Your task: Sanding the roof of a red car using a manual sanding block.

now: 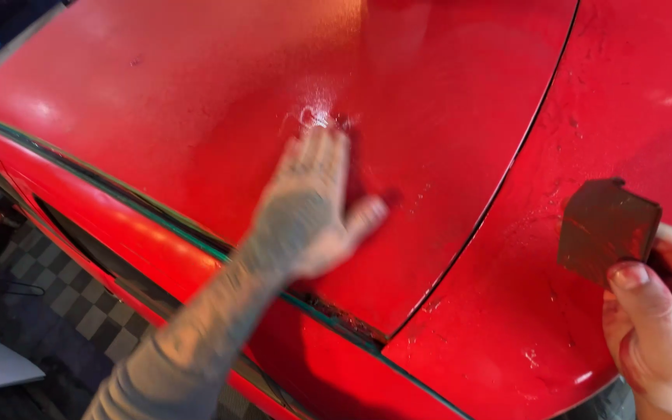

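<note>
Squeegee: stiff, light, likely slippery when wet; right hand pinches its lower edge. Left hand lies flat, fingers spread, on the red car panel.

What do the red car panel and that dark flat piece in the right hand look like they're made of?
Red car panel: likely painted metal under glossy wet film; it shows bright glare and droplets. Dark squeegee card in the right hand: probably stiff plastic, matte, thin with a notched corner.
</note>
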